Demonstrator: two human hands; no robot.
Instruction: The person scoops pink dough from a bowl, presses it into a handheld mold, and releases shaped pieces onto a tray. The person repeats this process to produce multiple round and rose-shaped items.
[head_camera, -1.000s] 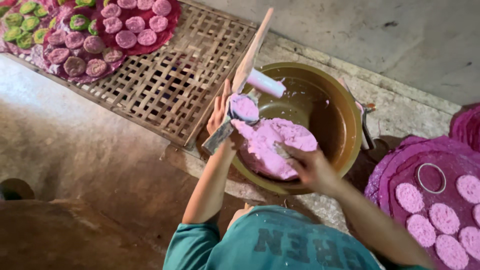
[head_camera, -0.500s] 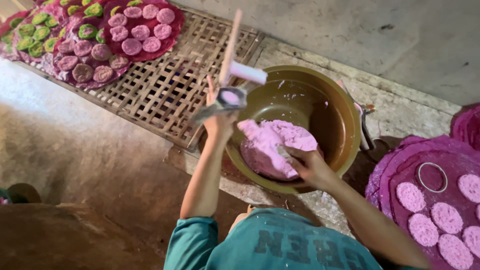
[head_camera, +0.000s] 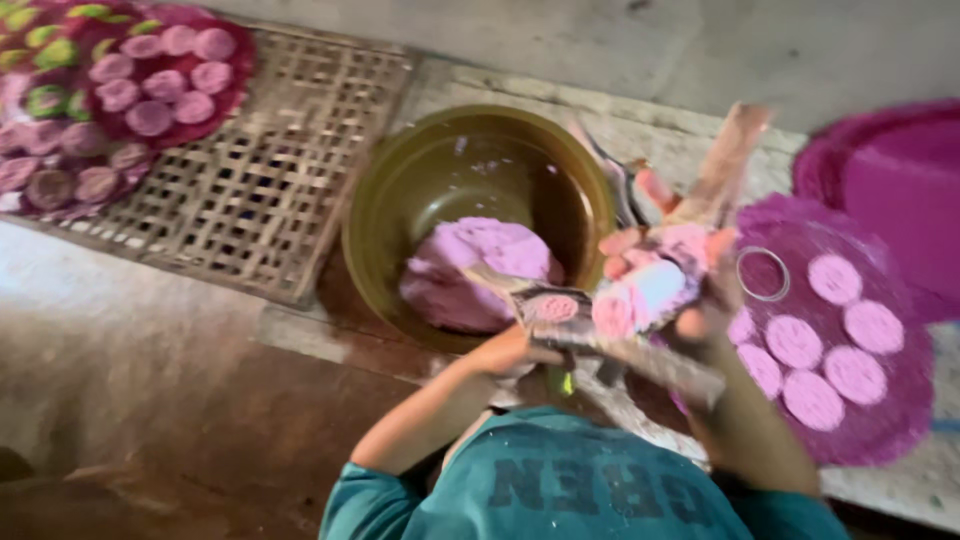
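The wooden press (head_camera: 600, 330) is a hinged pair of flat sticks, smeared pink, with a round ribbed pink cake (head_camera: 553, 308) showing on one arm. It is held above the near rim of the brown bowl (head_camera: 400, 200), which holds a mound of pink dough (head_camera: 480, 270). The left hand (head_camera: 505, 352) is closed around the lower stick. The right hand (head_camera: 670, 270), fingers partly curled, grips the upper stick; motion blur hides the exact hold. Pink discs (head_camera: 830, 340) lie on a purple mat (head_camera: 900, 410) to the right.
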